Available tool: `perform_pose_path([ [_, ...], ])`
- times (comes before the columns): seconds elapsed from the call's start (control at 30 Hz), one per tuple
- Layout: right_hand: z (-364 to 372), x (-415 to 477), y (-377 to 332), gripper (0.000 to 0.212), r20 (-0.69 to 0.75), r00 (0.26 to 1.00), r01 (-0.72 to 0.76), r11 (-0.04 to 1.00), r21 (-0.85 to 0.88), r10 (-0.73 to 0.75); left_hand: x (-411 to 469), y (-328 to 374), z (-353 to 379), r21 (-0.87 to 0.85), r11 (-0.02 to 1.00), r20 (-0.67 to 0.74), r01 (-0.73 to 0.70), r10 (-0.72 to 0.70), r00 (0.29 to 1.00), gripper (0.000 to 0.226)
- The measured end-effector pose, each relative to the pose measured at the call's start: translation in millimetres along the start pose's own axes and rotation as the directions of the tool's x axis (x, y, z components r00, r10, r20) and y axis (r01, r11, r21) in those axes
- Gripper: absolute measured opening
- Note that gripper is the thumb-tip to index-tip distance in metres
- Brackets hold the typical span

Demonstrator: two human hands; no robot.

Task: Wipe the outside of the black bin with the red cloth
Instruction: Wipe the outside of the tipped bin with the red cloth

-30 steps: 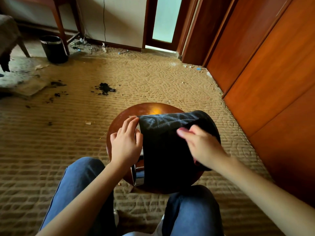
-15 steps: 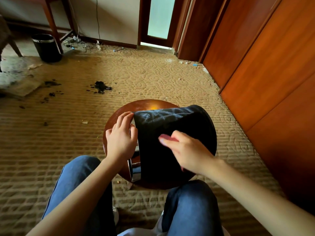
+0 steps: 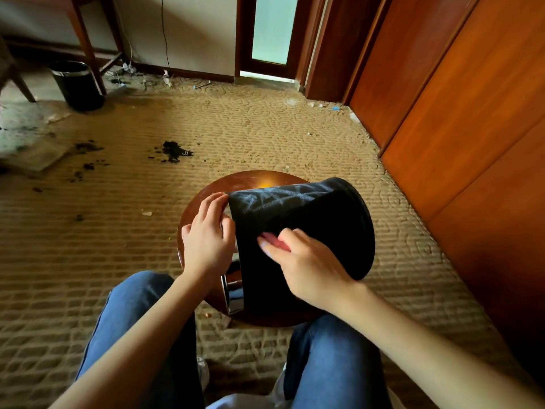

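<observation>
One black bin is laid on its side on one round wooden desk, with its chrome-rimmed mouth turned toward the person and to the left, and its closed base pointed away to the right. Two hands are seen on it. The left hand is placed at the bin's left edge, fingers curled over the wall near the rim, so the bin is gripped and steadied by it. The right hand is pressed flat against the upper outside wall, and one red cloth is held beneath its fingers; only a small part of the cloth is exposed, just beyond the fingertips, in contact with the bin. Two knees in blue jeans are positioned at either side of the desk's near edge. One second bin is stood upright far off on the carpet, beside a table leg. Several dark patches of debris are scattered on the carpet, well apart from the desk. Wooden wall panels are located along the right.
</observation>
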State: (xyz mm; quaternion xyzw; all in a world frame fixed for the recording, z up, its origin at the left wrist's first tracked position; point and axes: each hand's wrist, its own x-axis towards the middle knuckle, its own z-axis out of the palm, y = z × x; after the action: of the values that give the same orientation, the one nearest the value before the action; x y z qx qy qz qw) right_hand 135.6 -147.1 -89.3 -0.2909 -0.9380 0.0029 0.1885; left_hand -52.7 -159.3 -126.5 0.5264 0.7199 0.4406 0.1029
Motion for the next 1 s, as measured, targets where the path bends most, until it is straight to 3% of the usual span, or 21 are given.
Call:
perform_pose_path([
  [0.07,-7,2,16,0.042,0.027,1.0,-0.007,0.997,-0.073,0.009,0,0,1,-0.002,1.0,0.004,-0.005,0.005,1.0,0.052],
  [0.13,-22,5,53,0.035,-0.033,0.967,-0.256,0.961,-0.103,0.254,0,0,1,-0.009,1.0,0.005,0.001,-0.001,1.0,0.051],
  [0.2,-38,4,90,0.031,-0.081,0.871,-0.491,0.862,-0.13,0.484,-1,0,2,-0.015,1.0,0.007,0.003,-0.003,1.0,0.051],
  [0.27,-42,10,85,0.034,-0.075,0.827,-0.56,0.805,-0.197,0.557,-3,0,2,-0.023,1.0,0.001,0.0,0.0,1.0,0.051],
  [0.37,-16,18,21,0.03,-0.1,0.923,-0.384,0.909,-0.161,0.372,-3,0,2,-0.03,1.0,-0.009,0.003,-0.004,1.0,0.05],
  [0.43,1,13,-26,0.033,-0.039,0.985,-0.168,0.985,-0.049,0.166,-3,-1,2,-0.018,1.0,-0.011,-0.002,0.002,1.0,0.051],
  [0.5,8,7,-32,0.038,0.031,0.999,-0.006,0.998,-0.069,0.008,-2,-1,1,-0.007,1.0,-0.007,-0.012,0.012,1.0,0.051],
  [0.53,4,7,-22,0.036,0.017,1.0,-0.001,0.995,-0.102,0.003,-2,-1,1,-0.006,1.0,-0.003,-0.014,0.014,1.0,0.051],
  [0.6,-16,12,19,0.025,-0.07,0.968,-0.248,0.962,-0.117,0.241,-1,-2,0,-0.018,1.0,0.002,-0.007,0.007,1.0,0.051],
  [0.67,-35,6,75,0.025,-0.095,0.888,-0.46,0.866,-0.195,0.45,-1,-1,1,-0.04,0.999,0.005,0.004,-0.004,1.0,0.05],
  [0.73,-51,1,100,0.034,-0.12,0.797,-0.601,0.762,-0.239,0.592,-2,0,2,-0.056,0.998,0.001,0.002,-0.002,1.0,0.05],
  [0.77,-50,4,96,0.034,-0.137,0.79,-0.612,0.752,-0.246,0.598,-2,0,2,-0.062,0.998,-0.004,0.001,-0.001,1.0,0.05],
  [0.87,-16,14,43,0.024,-0.127,0.879,-0.477,0.862,-0.174,0.46,-2,-1,4,-0.078,0.997,-0.012,0.015,-0.016,1.0,0.05],
  [0.93,7,21,-7,0.025,-0.072,0.967,-0.247,0.967,-0.06,0.243,-2,-2,4,-0.071,0.997,-0.017,0.014,-0.016,1.0,0.051],
  [1.0,13,19,-32,0.035,0.0,0.999,-0.034,0.999,-0.002,0.034,-2,-2,3,-0.06,0.998,-0.016,0.004,-0.005,1.0,0.052],
])
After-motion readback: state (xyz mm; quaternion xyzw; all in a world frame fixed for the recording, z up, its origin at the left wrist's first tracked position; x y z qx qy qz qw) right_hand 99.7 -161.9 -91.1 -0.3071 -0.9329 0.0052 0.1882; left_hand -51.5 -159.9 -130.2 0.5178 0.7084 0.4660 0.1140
